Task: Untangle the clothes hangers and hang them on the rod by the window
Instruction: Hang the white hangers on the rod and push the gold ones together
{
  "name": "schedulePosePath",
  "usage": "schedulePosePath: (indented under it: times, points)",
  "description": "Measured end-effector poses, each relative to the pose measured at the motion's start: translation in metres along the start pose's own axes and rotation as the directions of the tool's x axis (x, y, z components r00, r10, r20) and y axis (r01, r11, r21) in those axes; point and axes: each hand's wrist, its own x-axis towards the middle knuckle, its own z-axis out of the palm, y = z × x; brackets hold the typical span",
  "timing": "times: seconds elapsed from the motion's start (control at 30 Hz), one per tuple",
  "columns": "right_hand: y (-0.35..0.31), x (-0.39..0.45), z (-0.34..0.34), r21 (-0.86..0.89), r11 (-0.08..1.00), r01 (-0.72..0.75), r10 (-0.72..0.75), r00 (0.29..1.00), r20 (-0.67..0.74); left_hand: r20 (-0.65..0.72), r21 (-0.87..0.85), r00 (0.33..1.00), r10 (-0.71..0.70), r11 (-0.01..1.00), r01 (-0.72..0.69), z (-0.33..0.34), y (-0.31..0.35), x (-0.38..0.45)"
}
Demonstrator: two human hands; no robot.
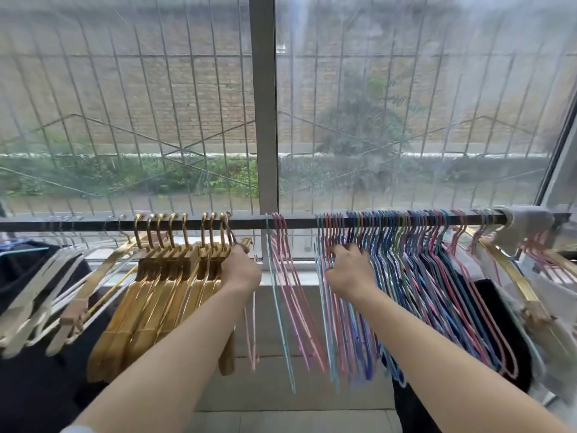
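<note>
A dark rod (299,222) runs across in front of the window. Several gold hangers (162,276) hang left of centre. My left hand (240,271) grips the rightmost gold hanger at its neck, just under the rod. A few pink and pale green wire hangers (282,276) hang alone in the middle. To the right a dense row of pink, blue and green wire hangers (415,264) fills the rod. My right hand (349,270) is closed around the necks at the left end of that row.
White and silver hangers (40,307) hang at the far left over dark cloth. Another gold hanger (512,282) and pale garments hang at the far right, by a grey bracket (524,223). The window has a centre post (265,104) and outer bars.
</note>
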Motion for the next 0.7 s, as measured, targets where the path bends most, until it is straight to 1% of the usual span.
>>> schedulePosePath:
  times: [0.07, 0.1, 0.13, 0.17, 0.2, 0.23, 0.27, 0.33, 0.43, 0.5, 0.53, 0.63, 0.67, 0.7]
  points:
    - [0.001, 0.0, 0.0, 0.009, 1.0, -0.008, 0.008, 1.0, -0.006, 0.001, 0.102, 0.999, 0.047, 0.994, -0.047, 0.005, 0.0, -0.006]
    - [0.001, 0.0, 0.0, 0.017, 1.0, -0.01, 0.01, 1.0, -0.007, -0.04, 0.148, 0.994, 0.105, 0.984, -0.098, 0.008, 0.001, -0.011]
    - [0.0, 0.0, -0.001, 0.024, 1.0, -0.009, 0.009, 1.0, -0.005, -0.092, 0.203, 0.975, 0.204, 0.962, -0.182, 0.013, 0.003, -0.014]
    - [0.0, 0.0, -0.001, 0.027, 1.0, -0.008, 0.008, 1.0, -0.002, -0.116, 0.268, 0.941, 0.319, 0.922, -0.279, 0.018, 0.006, -0.018]
    - [-0.001, -0.001, -0.002, 0.027, 1.0, -0.005, 0.005, 1.0, 0.002, -0.106, 0.336, 0.902, 0.419, 0.868, -0.364, 0.024, 0.009, -0.021]
    - [-0.002, -0.001, -0.002, 0.03, 1.0, -0.002, 0.001, 1.0, 0.002, -0.067, 0.384, 0.87, 0.488, 0.818, -0.429, 0.03, 0.013, -0.023]
    - [-0.002, -0.001, -0.003, 0.032, 0.999, 0.002, -0.002, 1.0, 0.0, -0.023, 0.422, 0.851, 0.524, 0.777, -0.467, 0.036, 0.018, -0.023]
    - [-0.001, 0.002, -0.004, 0.036, 0.999, 0.014, -0.014, 1.0, -0.001, 0.017, 0.486, 0.821, 0.57, 0.713, -0.505, 0.043, 0.027, -0.021]
    - [0.004, 0.005, -0.009, 0.052, 0.998, 0.023, -0.023, 1.0, -0.012, 0.006, 0.586, 0.764, 0.645, 0.617, -0.526, 0.043, 0.039, -0.01]
    - [0.008, 0.005, -0.01, 0.058, 0.998, 0.023, -0.022, 1.0, -0.012, 0.034, 0.6, 0.758, 0.651, 0.594, -0.536, 0.041, 0.046, -0.005]
    - [0.009, 0.005, -0.011, 0.055, 0.998, 0.023, -0.022, 1.0, -0.013, 0.065, 0.583, 0.746, 0.663, 0.581, -0.568, 0.041, 0.05, -0.005]
    - [0.009, 0.003, -0.013, 0.047, 0.998, 0.029, -0.028, 0.999, -0.017, 0.167, 0.457, 0.651, 0.741, 0.526, -0.717, 0.041, 0.06, -0.012]
    - [0.009, 0.001, -0.015, 0.047, 0.998, 0.034, -0.033, 0.999, -0.015, 0.179, 0.424, 0.626, 0.759, 0.515, -0.745, 0.04, 0.063, -0.011]
    - [0.009, 0.0, -0.015, 0.051, 0.998, 0.04, -0.039, 0.999, -0.01, 0.175, 0.419, 0.627, 0.759, 0.519, -0.745, 0.035, 0.063, -0.007]
